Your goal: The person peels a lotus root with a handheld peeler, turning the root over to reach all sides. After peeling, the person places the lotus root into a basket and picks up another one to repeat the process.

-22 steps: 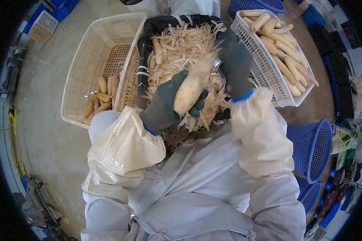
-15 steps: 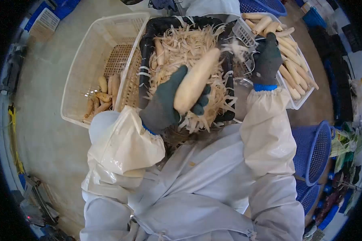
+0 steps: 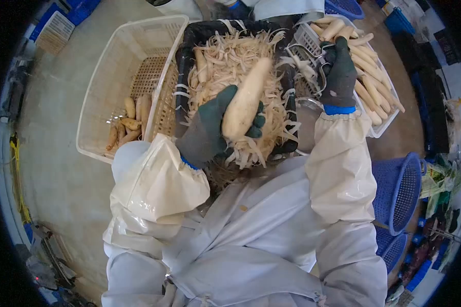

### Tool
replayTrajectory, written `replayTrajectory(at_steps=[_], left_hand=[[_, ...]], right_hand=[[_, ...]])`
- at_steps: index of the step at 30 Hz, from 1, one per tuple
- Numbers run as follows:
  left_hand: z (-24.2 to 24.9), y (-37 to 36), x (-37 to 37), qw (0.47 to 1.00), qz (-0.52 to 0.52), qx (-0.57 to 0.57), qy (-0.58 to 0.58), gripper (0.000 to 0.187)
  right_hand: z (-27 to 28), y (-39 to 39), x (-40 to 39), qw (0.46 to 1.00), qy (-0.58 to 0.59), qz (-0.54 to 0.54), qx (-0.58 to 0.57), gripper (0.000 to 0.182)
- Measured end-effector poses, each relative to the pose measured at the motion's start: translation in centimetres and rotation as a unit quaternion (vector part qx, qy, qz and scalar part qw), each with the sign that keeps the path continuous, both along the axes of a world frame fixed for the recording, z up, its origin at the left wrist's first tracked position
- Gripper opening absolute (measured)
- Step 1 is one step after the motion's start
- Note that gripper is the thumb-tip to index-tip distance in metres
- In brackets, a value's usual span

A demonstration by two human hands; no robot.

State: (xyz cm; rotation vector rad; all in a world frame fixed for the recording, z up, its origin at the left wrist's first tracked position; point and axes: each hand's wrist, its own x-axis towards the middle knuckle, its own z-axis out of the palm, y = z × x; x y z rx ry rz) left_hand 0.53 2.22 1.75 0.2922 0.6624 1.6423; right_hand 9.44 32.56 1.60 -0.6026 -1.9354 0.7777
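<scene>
We noted the left hand (image 3: 210, 130) gripping a pale peeled root (image 3: 245, 102), fingers wrapped round its lower end, held tilted above the black crate (image 3: 185, 61) of peelings. The right hand (image 3: 339, 71), just right of that crate, was closed on a peeler (image 3: 320, 66).
</scene>
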Motion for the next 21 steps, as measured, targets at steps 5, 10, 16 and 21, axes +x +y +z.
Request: replayTrajectory(at_steps=[5, 10, 16, 21], left_hand=[[0.3, 0.0, 0.4, 0.991, 0.132, -0.02, -0.006, 0.051], [-1.0, -0.1, -0.9, 0.992, 0.116, 0.03, -0.04, 0.048], [0.5, -0.6, -1.1, 0.987, 0.159, 0.017, -0.021, 0.048], [4.0, -0.3, 0.4, 0.976, 0.219, -0.01, -0.021, 0.05]], right_hand=[[3.4, -5.0, -0.5, 0.999, 0.014, -0.034, -0.021, 0.034], [2.2, -4.6, -1.1, 0.996, 0.051, -0.007, -0.067, 0.035], [3.3, -8.0, -0.1, 0.988, 0.051, 0.081, -0.118, 0.038], [5.4, -9.5, 0.3, 0.949, 0.083, 0.157, -0.26, 0.025]])
